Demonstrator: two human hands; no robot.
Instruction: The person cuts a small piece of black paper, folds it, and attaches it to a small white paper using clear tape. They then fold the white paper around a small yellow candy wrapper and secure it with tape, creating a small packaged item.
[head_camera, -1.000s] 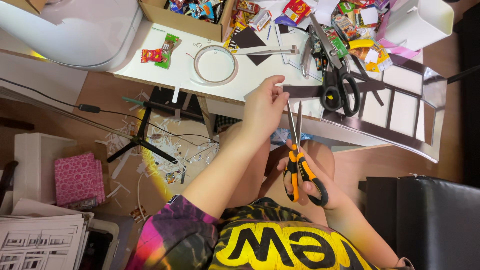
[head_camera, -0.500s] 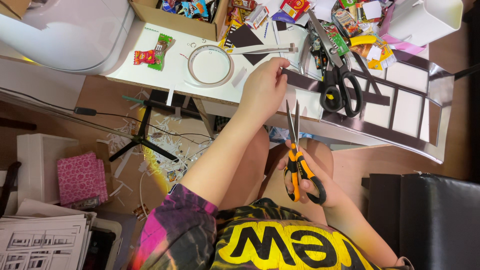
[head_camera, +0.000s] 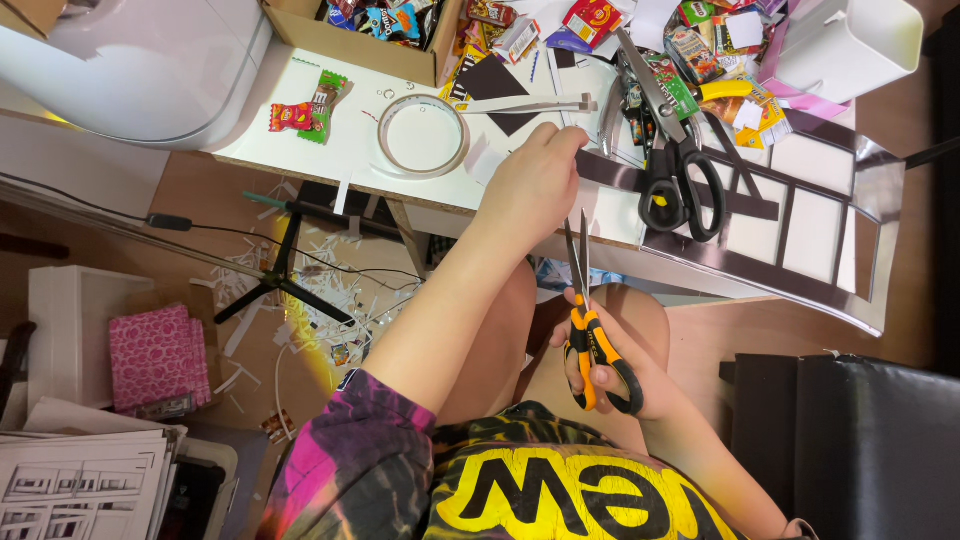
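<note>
A pink patterned box (head_camera: 150, 358) sits on the floor at the far left. On the white counter (head_camera: 345, 150) lie a red and green candy packet (head_camera: 305, 110) and a clear tape ring (head_camera: 421, 136). Next comes the left hand (head_camera: 530, 185), reaching up to the counter edge. Its grip is closed around the end of a dark paper strip (head_camera: 612, 172) there (the fingertips pinch it). Just below, over the lap, the right hand (head_camera: 612, 365) has its fingers through the handles of orange scissors (head_camera: 590, 320). The blades point up and are almost closed. Black scissors (head_camera: 672, 150) lie on the counter to the right, on a dark paper frame (head_camera: 800, 215).
</note>
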